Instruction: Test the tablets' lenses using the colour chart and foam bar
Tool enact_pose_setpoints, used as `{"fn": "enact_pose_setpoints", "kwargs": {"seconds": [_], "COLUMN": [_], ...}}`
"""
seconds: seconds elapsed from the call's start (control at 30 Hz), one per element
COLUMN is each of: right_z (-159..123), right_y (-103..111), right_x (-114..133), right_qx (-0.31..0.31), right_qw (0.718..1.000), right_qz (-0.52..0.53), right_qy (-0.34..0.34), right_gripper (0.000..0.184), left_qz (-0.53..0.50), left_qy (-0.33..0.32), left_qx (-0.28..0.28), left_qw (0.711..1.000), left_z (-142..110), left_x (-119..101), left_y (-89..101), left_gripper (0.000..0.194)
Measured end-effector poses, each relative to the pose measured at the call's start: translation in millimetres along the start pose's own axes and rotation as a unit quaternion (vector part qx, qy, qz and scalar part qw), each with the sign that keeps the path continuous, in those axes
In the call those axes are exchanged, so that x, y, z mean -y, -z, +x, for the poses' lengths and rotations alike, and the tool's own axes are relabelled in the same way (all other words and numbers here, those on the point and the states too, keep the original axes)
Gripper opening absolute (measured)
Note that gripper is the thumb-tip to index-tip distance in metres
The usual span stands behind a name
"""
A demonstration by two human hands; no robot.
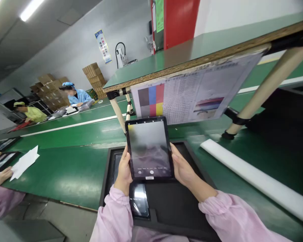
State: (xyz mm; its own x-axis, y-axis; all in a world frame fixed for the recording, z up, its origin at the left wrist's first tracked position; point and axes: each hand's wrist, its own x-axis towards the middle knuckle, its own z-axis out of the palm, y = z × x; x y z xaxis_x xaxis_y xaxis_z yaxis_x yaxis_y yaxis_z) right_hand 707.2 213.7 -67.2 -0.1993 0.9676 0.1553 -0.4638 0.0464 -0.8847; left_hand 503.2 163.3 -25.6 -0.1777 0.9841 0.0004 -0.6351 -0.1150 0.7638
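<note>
A black-framed tablet (150, 148) is held upright between my two hands, its screen facing me with a camera app showing. My left hand (123, 171) grips its left edge, and my right hand (183, 165) is closed on the right edge. The backs of my fingers behind the tablet are hidden. Below it lies a black tray (184, 208) on the green bench. Inside the tray, on the left, rests a second tablet (140, 201) with a lit screen, partly covered by my left hand and sleeve.
A raised shelf (187, 50) stands ahead, with a printed colour chart sheet (176, 95) on its front. A long white foam strip (255, 179) lies to the right. At the left are a co-worker's hand (5, 174) and white papers (25, 162). Two people sit farther back.
</note>
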Motion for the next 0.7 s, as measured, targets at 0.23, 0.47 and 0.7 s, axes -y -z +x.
{"fn": "enact_pose_setpoints", "kwargs": {"seconds": [0.23, 0.47, 0.7], "right_z": [-1.9, -7.6, -10.9], "right_y": [1.1, -1.9, -2.7], "right_x": [9.7, 21.6, 22.8], "right_qx": [0.051, 0.082, 0.085], "right_qw": [0.996, 0.994, 0.993], "right_qz": [0.068, 0.057, 0.073], "right_qy": [0.004, 0.047, 0.03], "right_gripper": [0.08, 0.076, 0.084], "left_qz": [0.045, 0.088, 0.072], "left_qy": [-0.011, -0.047, -0.056], "left_qx": [-0.057, -0.102, -0.124], "left_qw": [0.997, 0.99, 0.988], "left_z": [3.0, 2.7, 5.6], "left_x": [12.9, 19.8, 20.6], "left_y": [3.2, 3.4, 9.6], "left_gripper": [0.055, 0.057, 0.054]}}
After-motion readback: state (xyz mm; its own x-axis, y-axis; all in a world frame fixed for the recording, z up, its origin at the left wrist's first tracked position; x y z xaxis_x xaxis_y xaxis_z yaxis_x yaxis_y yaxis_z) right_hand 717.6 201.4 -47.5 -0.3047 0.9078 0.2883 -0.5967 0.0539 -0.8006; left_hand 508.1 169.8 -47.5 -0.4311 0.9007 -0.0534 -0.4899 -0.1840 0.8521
